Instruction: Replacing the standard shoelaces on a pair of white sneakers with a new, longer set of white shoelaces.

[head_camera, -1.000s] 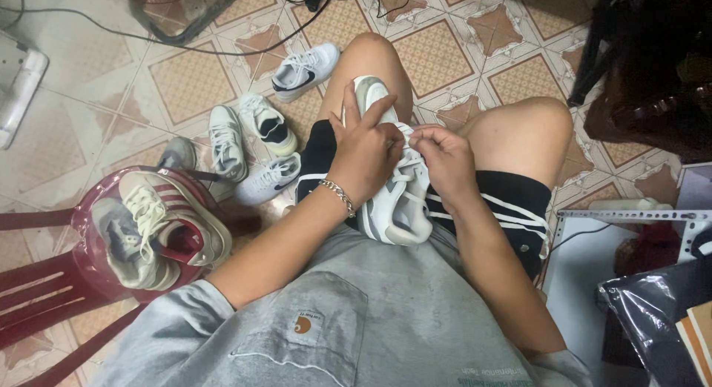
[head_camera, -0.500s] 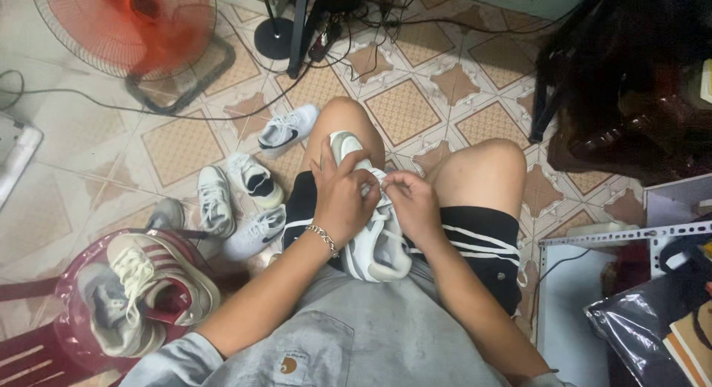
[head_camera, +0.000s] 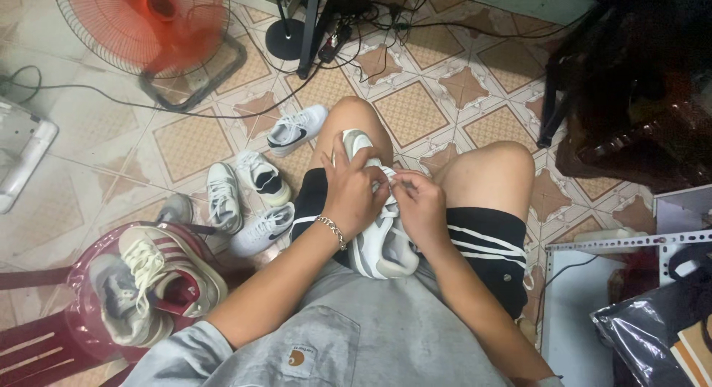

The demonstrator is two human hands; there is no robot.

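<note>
at the centre of the frame, a grey and white sneaker (head_camera: pixel 382 239) lies on the person's lap, the left hand (head_camera: pixel 356 194) gripping its upper while the right hand (head_camera: pixel 419 205) pinches its white laces (head_camera: pixel 391 185), other sneakers (head_camera: pixel 245 202) strewn on the tiled floor (head_camera: pixel 185 142) at left.

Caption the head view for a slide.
Seated person's left hand and right hand work the laces of a grey-and-white sneaker on the lap, other sneakers on the tiled floor.

Both hands, left hand (head_camera: pixel 354 196) and right hand (head_camera: pixel 419 207), grip a grey-white sneaker (head_camera: pixel 382 242) on the lap, fingers at its laces.
</note>
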